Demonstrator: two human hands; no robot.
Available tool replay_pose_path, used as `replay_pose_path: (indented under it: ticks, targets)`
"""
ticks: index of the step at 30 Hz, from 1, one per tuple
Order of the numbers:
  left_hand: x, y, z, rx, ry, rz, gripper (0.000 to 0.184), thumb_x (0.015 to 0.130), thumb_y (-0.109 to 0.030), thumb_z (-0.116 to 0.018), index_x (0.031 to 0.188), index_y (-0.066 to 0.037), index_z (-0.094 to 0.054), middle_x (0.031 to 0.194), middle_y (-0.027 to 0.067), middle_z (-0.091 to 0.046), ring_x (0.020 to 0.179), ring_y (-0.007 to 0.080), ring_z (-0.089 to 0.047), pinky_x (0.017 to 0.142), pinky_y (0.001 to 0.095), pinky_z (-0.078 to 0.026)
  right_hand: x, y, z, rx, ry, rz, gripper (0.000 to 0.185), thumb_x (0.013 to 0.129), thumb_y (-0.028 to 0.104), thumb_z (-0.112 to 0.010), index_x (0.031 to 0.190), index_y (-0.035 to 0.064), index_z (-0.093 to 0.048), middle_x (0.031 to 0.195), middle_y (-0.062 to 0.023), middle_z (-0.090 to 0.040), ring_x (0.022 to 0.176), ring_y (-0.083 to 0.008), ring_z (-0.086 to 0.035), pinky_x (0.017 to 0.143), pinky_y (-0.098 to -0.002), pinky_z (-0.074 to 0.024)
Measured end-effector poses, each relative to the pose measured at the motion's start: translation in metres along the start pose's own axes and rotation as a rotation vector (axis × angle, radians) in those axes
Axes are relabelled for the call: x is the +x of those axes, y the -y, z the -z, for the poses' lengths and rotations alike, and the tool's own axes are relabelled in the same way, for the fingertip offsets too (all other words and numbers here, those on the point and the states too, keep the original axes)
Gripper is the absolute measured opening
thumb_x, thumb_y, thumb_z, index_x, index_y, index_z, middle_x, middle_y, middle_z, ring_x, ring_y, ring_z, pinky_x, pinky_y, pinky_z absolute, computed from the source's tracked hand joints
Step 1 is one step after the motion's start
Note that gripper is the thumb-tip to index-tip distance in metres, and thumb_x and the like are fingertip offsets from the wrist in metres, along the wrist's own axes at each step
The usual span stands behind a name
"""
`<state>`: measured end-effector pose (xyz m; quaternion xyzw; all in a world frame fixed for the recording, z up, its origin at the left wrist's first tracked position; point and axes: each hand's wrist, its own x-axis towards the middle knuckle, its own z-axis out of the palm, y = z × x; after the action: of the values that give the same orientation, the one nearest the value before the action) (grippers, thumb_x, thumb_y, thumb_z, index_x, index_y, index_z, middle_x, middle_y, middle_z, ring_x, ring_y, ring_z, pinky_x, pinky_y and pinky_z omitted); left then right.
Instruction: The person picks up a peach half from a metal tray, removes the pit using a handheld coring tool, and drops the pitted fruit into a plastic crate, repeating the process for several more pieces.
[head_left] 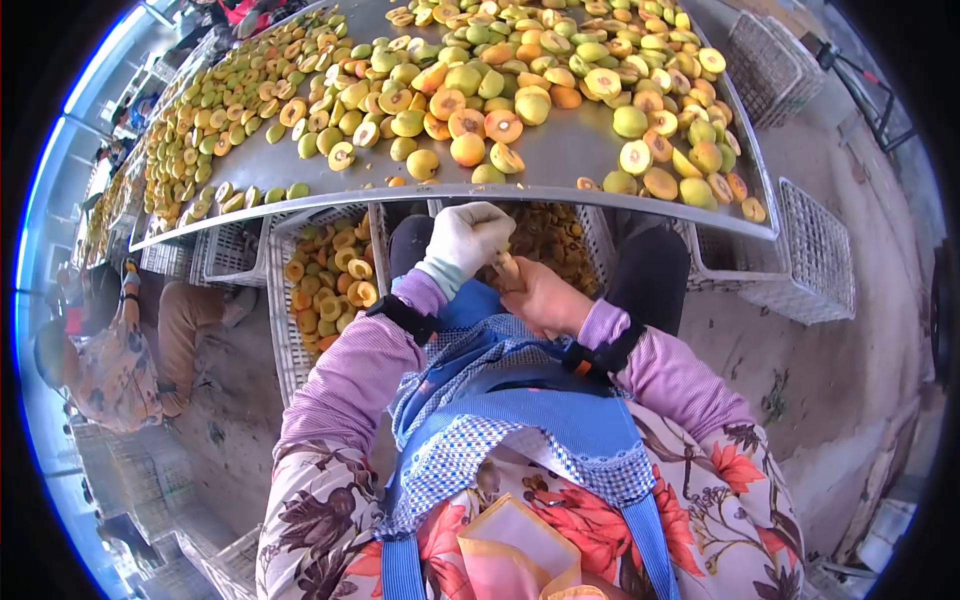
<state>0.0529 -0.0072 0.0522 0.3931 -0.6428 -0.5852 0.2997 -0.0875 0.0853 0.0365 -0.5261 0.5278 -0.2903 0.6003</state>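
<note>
My left hand (466, 240), in a white glove, is closed in front of the table's near edge. A small yellowish bit, perhaps fruit, shows beside its fingers; what the glove grips is mostly hidden. My bare right hand (545, 298) is closed just below and to the right, its thumb and fingertips close against the glove. Whatever lies in its fingers is too hidden to name. Beneath both hands stands a crate (597, 243) with brownish-orange fruit pieces in it. Many halved yellow-green stone fruits (470, 122), like apricots or peaches, lie on the metal table (560, 165) ahead.
At my left knee, a white plastic crate (282, 330) holds orange fruit halves (330, 270). More crates (815, 250) stand at the right, and another (765, 68) beyond the table's corner. A co-worker (120, 370) sits at the left. The table's metal rim (400, 196) runs just beyond my hands.
</note>
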Motion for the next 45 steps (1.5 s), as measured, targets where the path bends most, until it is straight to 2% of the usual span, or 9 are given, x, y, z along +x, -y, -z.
replay_pose_path:
  ticks: [7,11,15,18,23,27,34,42,45]
  targets:
    - [0.005,-0.015,-0.008,-0.287,-0.052,0.224,0.015,0.076,-0.009,-0.064,0.082,0.004,-0.067,0.072,0.0075,-0.065,0.066,0.0135,-0.06,0.062,0.0259,-0.048,-0.008,0.011,0.001,-0.214,-0.127,0.115,0.025,0.08,0.008,-0.055,0.1,-0.003,-0.045,0.077,-0.0188,-0.063,0.077,-0.041,-0.061,0.072,-0.0442,-0.0484]
    - [-0.003,-0.016,-0.013,-0.009,-0.077,-0.011,0.016,0.079,-0.011,-0.064,0.088,0.002,-0.067,0.074,0.0026,-0.064,0.067,0.0065,-0.056,0.06,0.0215,-0.046,-0.017,0.022,-0.003,0.194,0.031,-0.178,0.026,0.083,0.008,-0.055,0.107,0.0027,-0.046,0.066,-0.0058,-0.054,0.047,-0.0148,-0.053,0.043,-0.0278,-0.0424]
    - [0.001,-0.016,-0.011,0.009,-0.032,-0.174,0.014,0.081,-0.007,-0.062,0.09,0.002,-0.067,0.082,0.004,-0.065,0.07,0.0081,-0.058,0.064,0.0223,-0.048,0.0,-0.008,-0.004,0.007,-0.142,0.189,0.014,0.085,0.007,-0.052,0.097,0.0072,-0.045,0.061,-0.0001,-0.048,0.037,-0.0083,-0.04,0.034,-0.0236,-0.034]
    - [0.003,-0.006,-0.003,0.165,0.017,-0.36,0.013,0.081,-0.006,-0.061,0.09,0.001,-0.067,0.083,0.0048,-0.065,0.071,0.009,-0.059,0.066,0.0227,-0.048,-0.02,0.03,0.008,0.599,0.213,-0.231,0.011,0.086,0.006,-0.052,0.093,0.0093,-0.043,0.061,0.0009,-0.045,0.038,-0.0071,-0.038,0.035,-0.0243,-0.0347]
    - [-0.006,-0.018,0.001,-0.05,0.048,-0.127,0.015,0.079,-0.011,-0.066,0.087,0.001,-0.068,0.08,0.0076,-0.065,0.068,0.0138,-0.06,0.066,0.0258,-0.05,-0.02,0.035,0.017,0.806,0.323,-0.34,0.012,0.086,0.007,-0.053,0.092,0.0102,-0.042,0.063,0.0,-0.045,0.04,-0.0075,-0.04,0.036,-0.0269,-0.0372]
    - [-0.001,0.009,-0.005,-0.403,-0.022,0.112,0.018,0.08,-0.013,-0.063,0.087,0.002,-0.067,0.079,0.0095,-0.066,0.067,0.0156,-0.061,0.062,0.0273,-0.051,-0.008,0.012,0.001,-0.081,0.025,0.096,0.01,0.089,0.009,-0.051,0.09,0.0095,-0.041,0.059,0.0036,-0.04,0.039,-0.0046,-0.038,0.035,-0.023,-0.0345]
    - [-0.009,0.031,0.0,-0.343,-0.011,0.046,0.022,0.088,-0.019,-0.058,0.09,0.002,-0.065,0.082,0.0109,-0.066,0.066,0.0168,-0.063,0.062,0.0276,-0.052,-0.013,0.022,0.01,0.721,0.378,-0.395,0.012,0.091,0.009,-0.051,0.087,0.0112,-0.04,0.061,0.0054,-0.037,0.042,-0.0022,-0.036,0.038,-0.0225,-0.0374]
    - [-0.007,0.028,-0.009,-0.608,-0.246,0.114,0.033,0.091,-0.029,-0.058,0.099,0.002,-0.062,0.084,0.0114,-0.066,0.068,0.0172,-0.062,0.063,0.0284,-0.052,0.004,0.015,-0.005,0.189,0.109,-0.157,0.016,0.085,0.012,-0.056,0.095,0.003,-0.047,0.067,-0.0056,-0.052,0.05,-0.0128,-0.051,0.046,-0.0304,-0.0462]
    - [-0.003,0.013,-0.018,-0.423,-0.371,0.122,0.026,0.086,-0.023,-0.062,0.093,0.002,-0.065,0.081,0.0079,-0.066,0.066,0.0135,-0.06,0.061,0.0262,-0.05,0.015,-0.013,-0.009,-0.239,-0.134,0.191,0.03,0.081,0.011,-0.058,0.105,-0.0036,-0.048,0.082,-0.0196,-0.061,0.078,-0.0321,-0.061,0.074,-0.0393,-0.0485]
